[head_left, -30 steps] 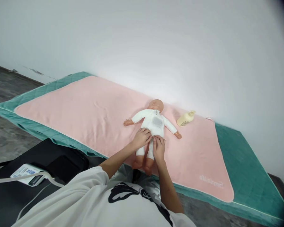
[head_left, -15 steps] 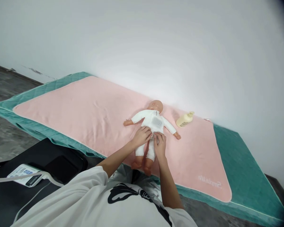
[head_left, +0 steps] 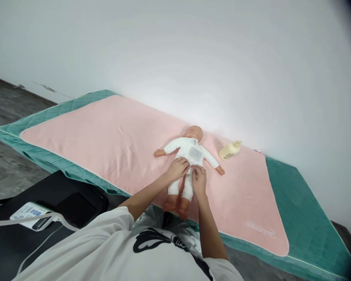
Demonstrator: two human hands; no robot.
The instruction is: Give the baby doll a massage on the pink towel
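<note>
A baby doll (head_left: 194, 150) with a white cloth body lies on its back on a pink blanket (head_left: 90, 136), head toward the wall, feet toward me. Both hands are at its lower belly, close together. My left hand (head_left: 178, 169) comes from the left, its fingers bent and pressed on the white cloth at the doll's waist. My right hand (head_left: 199, 178) is at the other side of the waist, with its fingertips drawn together on the cloth. The doll's hips are partly hidden by my fingers.
A pale yellow pump bottle (head_left: 229, 150) lies on the blanket right of the doll. Green quilted bedding (head_left: 298, 195) shows beneath the blanket. At the lower left, a black surface (head_left: 2, 242) bears a white device (head_left: 32, 216) and a cable. A pale wall (head_left: 175, 58) rises behind.
The whole view has shifted slightly, so the bedding and doll appear a little further right and lower. Both hands keep their places at the doll's waist.
</note>
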